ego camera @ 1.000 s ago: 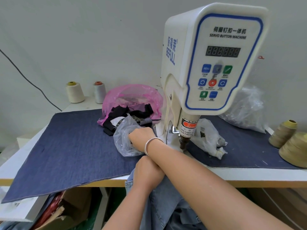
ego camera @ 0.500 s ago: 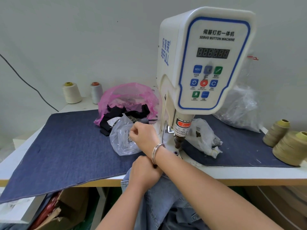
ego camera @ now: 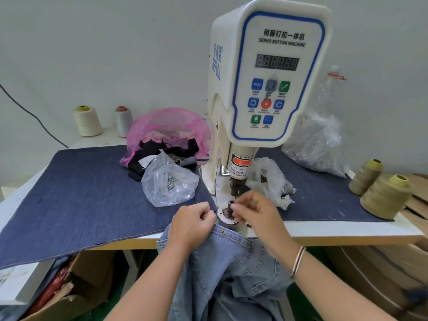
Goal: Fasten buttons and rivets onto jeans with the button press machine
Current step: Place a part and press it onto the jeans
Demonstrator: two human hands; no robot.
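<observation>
While the jeans [ego camera: 222, 269] hang off the table's front edge, the left hand [ego camera: 191, 224] pinches their waistband. Just beyond, the right hand [ego camera: 256, 213] holds its curled fingertips at the lower die [ego camera: 230, 205]; any button there is hidden. Above stands the button press machine [ego camera: 266, 75], clear bags [ego camera: 170, 181] either side.

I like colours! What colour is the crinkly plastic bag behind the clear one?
Pink: the see-through pink plastic bag, best seen in the head view.

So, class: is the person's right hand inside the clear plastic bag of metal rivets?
No: the right hand is at the machine's lower die post, apart from the clear plastic bag.
</observation>
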